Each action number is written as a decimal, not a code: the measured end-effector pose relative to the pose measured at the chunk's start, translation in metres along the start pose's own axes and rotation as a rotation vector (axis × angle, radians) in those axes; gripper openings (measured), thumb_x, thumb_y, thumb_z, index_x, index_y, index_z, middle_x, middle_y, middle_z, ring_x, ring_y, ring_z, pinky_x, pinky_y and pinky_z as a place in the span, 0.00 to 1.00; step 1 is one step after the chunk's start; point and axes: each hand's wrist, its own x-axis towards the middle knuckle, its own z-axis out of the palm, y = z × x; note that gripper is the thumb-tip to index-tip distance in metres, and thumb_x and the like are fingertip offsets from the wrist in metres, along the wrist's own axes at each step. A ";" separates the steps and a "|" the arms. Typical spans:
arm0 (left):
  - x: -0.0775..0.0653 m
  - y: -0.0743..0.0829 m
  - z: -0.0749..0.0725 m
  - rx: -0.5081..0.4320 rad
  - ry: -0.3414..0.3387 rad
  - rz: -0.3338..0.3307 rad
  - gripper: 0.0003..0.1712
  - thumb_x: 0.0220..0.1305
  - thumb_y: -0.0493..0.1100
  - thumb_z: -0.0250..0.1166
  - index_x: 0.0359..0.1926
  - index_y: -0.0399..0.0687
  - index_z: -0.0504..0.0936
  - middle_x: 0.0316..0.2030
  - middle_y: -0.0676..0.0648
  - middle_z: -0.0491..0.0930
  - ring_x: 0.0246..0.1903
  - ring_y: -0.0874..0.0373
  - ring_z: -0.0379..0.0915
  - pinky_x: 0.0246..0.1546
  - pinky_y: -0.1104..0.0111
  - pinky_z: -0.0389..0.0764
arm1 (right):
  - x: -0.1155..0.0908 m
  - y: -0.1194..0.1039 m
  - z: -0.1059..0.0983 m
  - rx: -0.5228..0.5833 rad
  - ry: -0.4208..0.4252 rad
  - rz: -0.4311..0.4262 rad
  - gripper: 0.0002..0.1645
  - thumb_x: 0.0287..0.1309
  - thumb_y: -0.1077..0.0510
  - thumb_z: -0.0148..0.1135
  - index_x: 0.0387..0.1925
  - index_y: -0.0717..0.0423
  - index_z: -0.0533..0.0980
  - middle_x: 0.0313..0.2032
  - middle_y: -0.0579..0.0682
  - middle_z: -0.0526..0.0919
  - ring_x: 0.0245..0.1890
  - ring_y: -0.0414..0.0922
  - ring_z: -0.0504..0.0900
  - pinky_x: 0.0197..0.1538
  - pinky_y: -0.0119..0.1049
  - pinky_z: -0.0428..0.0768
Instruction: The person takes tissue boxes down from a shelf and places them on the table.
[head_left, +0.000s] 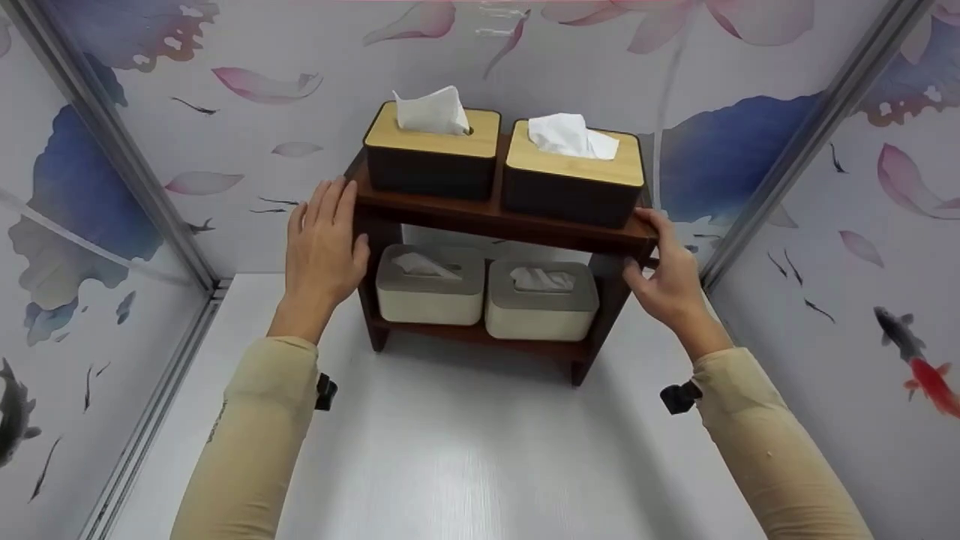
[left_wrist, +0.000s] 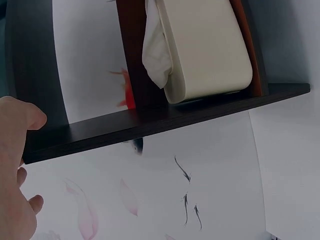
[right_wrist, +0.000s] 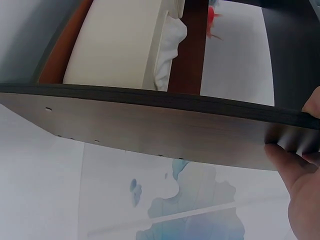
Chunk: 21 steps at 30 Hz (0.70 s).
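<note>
A dark brown two-tier wooden shelf [head_left: 480, 229] stands before me in the head view. My left hand [head_left: 322, 244] holds its upper left corner, thumb at the front edge of the side panel [left_wrist: 165, 120] and fingers on the outer side. At the upper right corner my right hand [head_left: 667, 274] grips the other side panel [right_wrist: 150, 117] between thumb and fingers. Two black tissue boxes with wooden lids, a left one [head_left: 431, 172] and a right one [head_left: 570, 199], sit on top. Below them are two cream tissue boxes with grey lids, one left [head_left: 429, 306], one right [head_left: 540, 321].
The shelf's feet are on a white glossy surface [head_left: 450, 450]. Printed panels with petals and fish surround it: a back wall [head_left: 247, 150], a left wall [head_left: 82, 300] and a right wall [head_left: 847, 300]. Metal frame posts [head_left: 795, 142] run along the corners.
</note>
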 end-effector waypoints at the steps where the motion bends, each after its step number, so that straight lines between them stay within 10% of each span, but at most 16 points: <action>1: -0.001 0.000 0.001 -0.005 0.012 0.000 0.38 0.68 0.44 0.57 0.75 0.44 0.54 0.73 0.42 0.57 0.74 0.46 0.49 0.72 0.46 0.55 | 0.000 0.000 0.001 0.004 -0.007 0.000 0.41 0.56 0.65 0.58 0.70 0.44 0.60 0.58 0.55 0.77 0.51 0.53 0.81 0.42 0.52 0.84; 10: -0.009 0.004 0.015 0.125 0.182 -0.019 0.37 0.65 0.41 0.58 0.72 0.39 0.58 0.69 0.38 0.63 0.67 0.43 0.60 0.71 0.50 0.57 | 0.011 0.003 0.003 0.068 -0.080 0.034 0.41 0.58 0.67 0.57 0.71 0.43 0.58 0.59 0.55 0.75 0.54 0.51 0.78 0.47 0.54 0.83; 21: -0.019 0.009 0.010 0.172 0.199 -0.057 0.38 0.64 0.44 0.58 0.72 0.39 0.58 0.69 0.38 0.62 0.69 0.44 0.57 0.71 0.50 0.55 | 0.033 0.011 0.010 0.139 -0.193 0.085 0.42 0.64 0.66 0.53 0.74 0.43 0.51 0.65 0.56 0.68 0.62 0.50 0.74 0.54 0.54 0.80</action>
